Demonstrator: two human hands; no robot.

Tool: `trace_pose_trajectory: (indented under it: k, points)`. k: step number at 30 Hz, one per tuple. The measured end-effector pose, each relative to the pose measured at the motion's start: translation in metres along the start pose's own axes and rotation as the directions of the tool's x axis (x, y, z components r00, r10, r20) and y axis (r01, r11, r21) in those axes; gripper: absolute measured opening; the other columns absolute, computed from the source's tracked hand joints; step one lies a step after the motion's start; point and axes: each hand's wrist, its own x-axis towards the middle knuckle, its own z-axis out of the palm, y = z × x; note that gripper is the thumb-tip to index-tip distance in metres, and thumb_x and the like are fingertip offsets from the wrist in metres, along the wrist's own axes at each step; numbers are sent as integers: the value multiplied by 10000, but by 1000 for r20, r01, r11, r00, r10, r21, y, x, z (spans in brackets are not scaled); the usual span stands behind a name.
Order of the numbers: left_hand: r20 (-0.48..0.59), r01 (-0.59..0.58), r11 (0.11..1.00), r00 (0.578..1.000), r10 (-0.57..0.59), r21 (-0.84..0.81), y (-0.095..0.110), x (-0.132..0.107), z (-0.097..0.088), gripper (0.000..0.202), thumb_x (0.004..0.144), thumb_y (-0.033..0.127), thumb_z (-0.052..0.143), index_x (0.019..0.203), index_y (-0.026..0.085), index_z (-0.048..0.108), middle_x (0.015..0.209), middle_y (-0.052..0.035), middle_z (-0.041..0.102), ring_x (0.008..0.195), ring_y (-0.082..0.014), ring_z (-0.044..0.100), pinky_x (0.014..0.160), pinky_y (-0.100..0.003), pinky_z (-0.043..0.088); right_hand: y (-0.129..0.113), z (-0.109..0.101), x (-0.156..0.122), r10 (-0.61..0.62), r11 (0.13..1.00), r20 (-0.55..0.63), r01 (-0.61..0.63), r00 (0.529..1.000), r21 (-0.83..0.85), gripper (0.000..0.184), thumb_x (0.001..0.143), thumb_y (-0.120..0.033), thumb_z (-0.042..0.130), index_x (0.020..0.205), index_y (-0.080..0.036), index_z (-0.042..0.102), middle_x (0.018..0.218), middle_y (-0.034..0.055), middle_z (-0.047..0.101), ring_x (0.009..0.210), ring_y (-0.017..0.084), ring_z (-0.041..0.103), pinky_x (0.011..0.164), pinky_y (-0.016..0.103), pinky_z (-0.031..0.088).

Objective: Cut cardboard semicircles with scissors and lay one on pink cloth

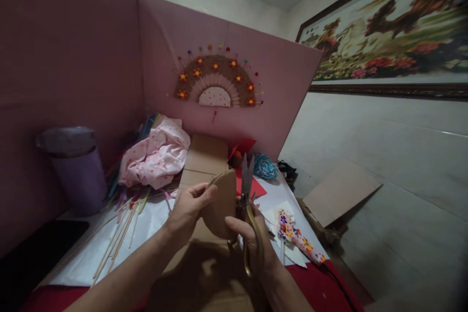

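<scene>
Rounded cardboard piece (219,204), held upright above the near middle of the table (329,287), its curved edge uppermost. Left hand (190,207): thumb on the near face, fingers behind, pinching the piece at its left side. Right hand (252,243): fingers closed through the gold loops of the scissors (247,190), thumb pressed against the piece's lower right edge. The blades point up and lie against the right edge of the piece, slightly parted; whether they bite into the cardboard cannot be told.

Beneath the hands, a flat cardboard sheet (204,156) runs from the near edge toward the far edge. White paper (146,224) covers the surface to either side of it. Left of the sheet, thin sticks (117,239) lie fanned on the paper; behind them, toward the far left corner, a bundled pink cloth (157,153) and a purple bin (76,168) with a lined rim. Right of the scissors, red paper (258,189) and, at the far right corner, a ball of blue yarn (265,165). Near the right edge, a spotted strip (296,236) rests on white paper.

Along the far edge stands a pink board (285,83) bearing a half-round fan ornament (215,80) with red flowers. Beyond the right edge, a cardboard panel (340,192) leans on the tiled wall below a framed painting (395,34).
</scene>
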Motion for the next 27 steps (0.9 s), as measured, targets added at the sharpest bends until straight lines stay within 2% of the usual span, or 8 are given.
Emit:
trace_pose_trajectory:
  k: [4,9,14,18,21,24,27]
  points:
    - [162,101,983,984,-75,-155,2,2,1,580,781,641,528,915,112,726,823,-123,731,762,-220,656,634,-280,458,0,3,0,35,995,-60,-30,998,90,352,698,-255,719,1031,-178,633,918,72,718,860,261,682,776,383,544]
    - [241,152,961,966,-95,-230,-1,0,4,586,818,648,456,970,147,720,916,-111,733,916,-238,639,749,-299,445,5,4,1,-24,991,-139,42,990,128,478,696,-222,716,1155,-225,582,969,49,712,909,263,678,778,388,560]
    - [305,210,933,945,-117,-293,-5,1,4,659,821,677,397,1110,157,681,1015,-131,723,1020,-268,611,857,-350,423,9,2,3,7,994,-208,16,978,106,522,680,-232,735,1178,-189,583,934,57,726,880,273,687,748,388,575]
    - [309,250,912,939,-147,-325,-6,2,4,612,829,640,441,1134,159,665,1033,-133,718,1007,-253,620,859,-339,426,10,2,6,20,983,-190,16,982,184,544,675,-201,741,1193,-171,578,939,63,731,873,269,691,775,386,565]
    - [273,245,919,949,-161,-310,-9,2,5,524,833,571,516,1117,159,669,1009,-119,722,949,-228,635,815,-311,440,14,0,9,-2,979,-205,43,979,198,553,666,-178,746,1193,-155,580,944,69,730,863,261,692,782,372,558]
    - [205,188,953,969,-141,-236,-14,1,5,408,801,435,643,1087,146,681,988,-106,722,894,-201,638,764,-272,444,19,-2,8,-8,987,-209,42,978,158,518,680,-184,742,1174,-139,592,906,67,732,814,258,697,770,377,557]
    - [137,105,980,987,-82,-168,-22,2,5,372,703,305,760,1030,139,699,940,-93,725,802,-182,639,708,-257,452,21,-1,5,-38,995,-176,54,984,83,432,727,-208,717,1140,-157,602,944,69,721,840,260,689,789,394,550]
